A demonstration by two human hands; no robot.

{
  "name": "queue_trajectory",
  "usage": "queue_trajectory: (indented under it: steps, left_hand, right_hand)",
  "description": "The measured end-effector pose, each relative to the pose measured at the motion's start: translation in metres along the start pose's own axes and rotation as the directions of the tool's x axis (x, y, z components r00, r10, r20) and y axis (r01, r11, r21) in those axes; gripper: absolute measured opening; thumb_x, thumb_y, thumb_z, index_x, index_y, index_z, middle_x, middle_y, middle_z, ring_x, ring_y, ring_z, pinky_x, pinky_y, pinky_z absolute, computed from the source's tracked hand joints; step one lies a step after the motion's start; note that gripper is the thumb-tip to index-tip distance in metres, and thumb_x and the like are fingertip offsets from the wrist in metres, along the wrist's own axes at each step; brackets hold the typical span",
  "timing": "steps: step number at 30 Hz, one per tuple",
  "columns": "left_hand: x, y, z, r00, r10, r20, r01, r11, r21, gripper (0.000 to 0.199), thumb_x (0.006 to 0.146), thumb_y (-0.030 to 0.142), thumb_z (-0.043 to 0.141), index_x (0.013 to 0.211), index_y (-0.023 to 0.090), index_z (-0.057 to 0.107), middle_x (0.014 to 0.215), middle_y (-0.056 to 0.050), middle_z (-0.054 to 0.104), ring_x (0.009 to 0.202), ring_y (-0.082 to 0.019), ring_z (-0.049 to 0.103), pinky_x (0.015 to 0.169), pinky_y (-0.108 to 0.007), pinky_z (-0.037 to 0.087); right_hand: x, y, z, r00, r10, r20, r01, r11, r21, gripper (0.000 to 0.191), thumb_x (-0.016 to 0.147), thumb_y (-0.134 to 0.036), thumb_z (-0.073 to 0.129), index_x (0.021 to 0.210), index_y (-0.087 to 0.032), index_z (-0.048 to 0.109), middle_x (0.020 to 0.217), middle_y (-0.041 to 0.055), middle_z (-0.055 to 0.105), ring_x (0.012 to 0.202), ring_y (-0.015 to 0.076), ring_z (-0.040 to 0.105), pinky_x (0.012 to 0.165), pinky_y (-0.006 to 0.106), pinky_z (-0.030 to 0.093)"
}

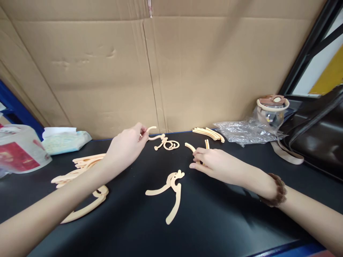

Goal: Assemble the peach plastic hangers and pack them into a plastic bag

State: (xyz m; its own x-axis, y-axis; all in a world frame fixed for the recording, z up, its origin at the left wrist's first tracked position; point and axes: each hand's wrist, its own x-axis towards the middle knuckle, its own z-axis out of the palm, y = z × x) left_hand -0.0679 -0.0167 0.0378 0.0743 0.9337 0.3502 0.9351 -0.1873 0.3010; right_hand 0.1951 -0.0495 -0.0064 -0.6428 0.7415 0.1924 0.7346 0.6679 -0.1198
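My left hand (128, 144) pinches a small curved cream piece (152, 128) near the back of the black table. Just right of it lie cream ring and knob pieces (171, 144). My right hand (210, 160) has its fingers closed on cream curved pieces (190, 146), whose ends stick out past the fingers. Between the hands and nearer to me, a two-legged cream assembly (173, 182) lies flat on the table. A stack of cream curved strips (209, 133) rests behind my right hand. More cream parts (72, 175) are piled on the left, partly hidden by my left forearm.
A cardboard sheet (187, 71) stands along the back edge. At the left are a plastic-wrapped roll (24, 151) and a tissue pack (65, 141). On the right sit clear plastic wrap (245, 132), a transparent cup (272, 116) with a strap, and a black bag (318, 132).
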Motion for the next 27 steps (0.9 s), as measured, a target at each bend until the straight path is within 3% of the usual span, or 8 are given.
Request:
queue_trajectory:
  steps: [4,6,9,12,16,20,23,27]
  left_hand:
    - [0.009,-0.006,0.007,0.949,-0.112,0.295,0.227,0.893,-0.390,0.026,0.083,0.038,0.048,0.078,0.018,0.064,0.094,-0.009,0.072,0.090,-0.027,0.068,0.069,-0.034,0.055]
    - [0.009,-0.008,0.016,0.901,-0.132,0.413,0.348,0.788,-0.508,0.024,0.081,0.036,0.053,0.079,0.017,0.066,0.101,-0.012,0.072,0.093,-0.026,0.069,0.073,-0.035,0.058]
    - [0.009,-0.005,0.030,0.856,-0.176,0.487,0.472,0.649,-0.596,0.021,0.086,0.033,0.056,0.084,0.013,0.064,0.100,-0.013,0.070,0.090,-0.024,0.069,0.076,-0.038,0.058]
    - [0.019,0.002,0.041,0.854,-0.180,0.487,0.497,0.557,-0.665,0.024,0.093,0.033,0.056,0.105,0.013,0.062,0.109,-0.009,0.065,0.094,-0.021,0.065,0.080,-0.040,0.056]
    - [0.037,0.013,0.052,0.873,-0.123,0.473,0.467,0.495,-0.733,0.030,0.093,0.033,0.058,0.117,0.016,0.058,0.117,-0.009,0.062,0.098,-0.022,0.063,0.082,-0.042,0.055]
    - [0.042,0.023,0.053,0.917,-0.092,0.388,0.381,0.496,-0.781,0.029,0.093,0.033,0.057,0.116,0.015,0.059,0.118,-0.009,0.062,0.100,-0.022,0.063,0.085,-0.043,0.053]
    - [0.032,0.030,0.045,0.954,-0.071,0.290,0.281,0.535,-0.796,0.020,0.094,0.032,0.053,0.099,0.014,0.061,0.118,-0.008,0.062,0.106,-0.022,0.060,0.090,-0.040,0.050]
    - [0.011,0.031,0.031,0.962,-0.041,0.270,0.236,0.623,-0.746,0.020,0.087,0.031,0.049,0.077,0.017,0.059,0.111,-0.007,0.067,0.107,-0.023,0.059,0.081,-0.033,0.049]
  right_hand:
    - [0.000,-0.008,-0.009,0.994,-0.104,-0.040,0.109,0.984,0.140,0.037,0.100,-0.037,0.039,0.084,-0.017,0.066,0.081,0.0021,0.063,0.068,0.0131,0.058,0.065,0.027,0.042]
    - [0.000,-0.007,-0.010,0.995,-0.063,-0.081,0.069,0.994,0.082,0.033,0.100,-0.035,0.040,0.087,-0.018,0.065,0.080,0.0021,0.063,0.069,0.0144,0.058,0.064,0.027,0.040]
    - [0.000,-0.002,-0.007,0.998,0.034,-0.059,-0.034,0.999,-0.001,0.028,0.098,-0.038,0.044,0.099,-0.018,0.063,0.069,0.0001,0.060,0.063,0.0163,0.057,0.058,0.028,0.036]
    - [-0.001,-0.001,-0.003,0.997,0.071,0.008,-0.071,0.997,-0.006,0.032,0.097,-0.043,0.046,0.109,-0.017,0.059,0.067,0.0000,0.061,0.060,0.0182,0.058,0.055,0.028,0.034]
    - [-0.001,-0.010,-0.001,0.998,-0.052,0.044,0.045,0.988,0.146,0.036,0.098,-0.046,0.041,0.086,-0.018,0.060,0.080,0.0024,0.065,0.067,0.0152,0.058,0.059,0.026,0.036]
    - [-0.001,-0.018,-0.005,0.980,-0.179,0.082,0.147,0.943,0.300,0.035,0.101,-0.037,0.035,0.079,-0.019,0.055,0.060,-0.0052,0.052,0.050,0.0087,0.046,0.053,0.022,0.031]
    - [-0.001,-0.015,-0.007,0.996,-0.084,0.004,0.081,0.976,0.204,0.029,0.101,-0.036,0.035,0.085,-0.021,0.053,0.055,-0.0066,0.048,0.047,0.0097,0.044,0.050,0.023,0.026]
    - [-0.001,-0.009,-0.004,0.993,0.104,-0.049,-0.110,0.986,-0.124,0.029,0.100,-0.040,0.036,0.102,-0.019,0.055,0.063,-0.0004,0.061,0.053,0.0171,0.056,0.049,0.028,0.022]
